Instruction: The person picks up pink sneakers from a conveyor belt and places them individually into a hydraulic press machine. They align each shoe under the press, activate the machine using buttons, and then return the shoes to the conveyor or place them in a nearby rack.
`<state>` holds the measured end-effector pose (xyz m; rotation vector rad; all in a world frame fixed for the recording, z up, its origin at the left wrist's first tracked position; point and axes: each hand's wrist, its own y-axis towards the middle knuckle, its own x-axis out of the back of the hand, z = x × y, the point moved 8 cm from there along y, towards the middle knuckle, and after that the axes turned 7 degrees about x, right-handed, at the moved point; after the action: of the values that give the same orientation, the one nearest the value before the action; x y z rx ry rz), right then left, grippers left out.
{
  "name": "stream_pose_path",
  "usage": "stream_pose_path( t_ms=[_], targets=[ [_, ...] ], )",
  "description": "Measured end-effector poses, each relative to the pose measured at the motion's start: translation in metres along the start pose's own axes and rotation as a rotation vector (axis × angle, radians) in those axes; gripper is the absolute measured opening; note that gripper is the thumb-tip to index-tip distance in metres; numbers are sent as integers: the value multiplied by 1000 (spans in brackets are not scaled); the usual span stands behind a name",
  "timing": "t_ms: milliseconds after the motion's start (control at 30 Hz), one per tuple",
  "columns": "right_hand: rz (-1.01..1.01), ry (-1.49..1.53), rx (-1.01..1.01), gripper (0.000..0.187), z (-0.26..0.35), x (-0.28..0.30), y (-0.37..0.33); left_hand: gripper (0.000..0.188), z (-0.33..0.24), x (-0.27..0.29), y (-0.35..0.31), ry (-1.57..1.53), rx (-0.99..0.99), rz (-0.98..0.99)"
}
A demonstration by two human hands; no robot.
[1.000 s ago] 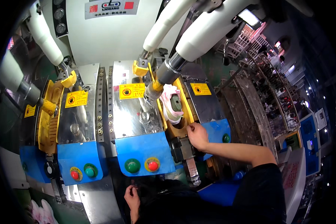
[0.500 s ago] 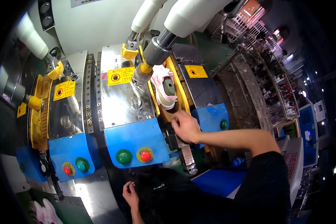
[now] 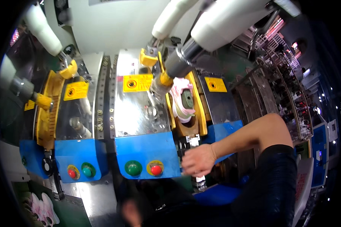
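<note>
My right hand (image 3: pixel 198 160) is over the metal bar (image 3: pixel 201 184) below the yellow press cradle (image 3: pixel 201 109), beside the blue control panel (image 3: pixel 146 153). Its fingers are curled, and whatever they may hold is hidden beneath them. A pink and white shoe (image 3: pixel 181 96) with a green last (image 3: pixel 187 99) inside lies in the cradle, apart from the hand. Low in the picture, my left hand (image 3: pixel 132 212) is smeared by motion against dark clothing, so its fingers cannot be made out.
Green (image 3: pixel 133 168) and red (image 3: pixel 155 170) push buttons sit on the panel. A thick press arm (image 3: pixel 182 62) slants over the shoe. Another yellow cradle (image 3: pixel 47 113) stands at left. More pink and white shoes (image 3: pixel 44 209) lie lower left; a loaded rack (image 3: pixel 288 90) stands at right.
My right hand has drawn back from the cradle's front end, down over the metal bar. My left hand has dropped lower and blurred. The view has shifted, moving the machine rightward in the picture.
</note>
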<state>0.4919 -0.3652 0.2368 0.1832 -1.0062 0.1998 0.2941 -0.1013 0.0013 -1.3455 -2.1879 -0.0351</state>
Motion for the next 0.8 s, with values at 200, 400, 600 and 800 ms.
stream_pose_path(
  t_ms=[200, 400, 600, 800],
  targets=[
    [-395, -149, -818, 14, -59, 29, -41, 20, -42, -18, 14, -226, 39, 73],
    [-329, -95, -566, 25, -43, 45, -28, 21, -80, -13, 44, -51, -121, 29],
    [-102, -36, -12, 34, -4, 21, 3, 23, 5, 15, 10, -265, 51, 28],
    [-805, -93, -1527, 27, -79, 35, -101, 20, 2, -17, 11, -232, 32, 32]
  ],
)
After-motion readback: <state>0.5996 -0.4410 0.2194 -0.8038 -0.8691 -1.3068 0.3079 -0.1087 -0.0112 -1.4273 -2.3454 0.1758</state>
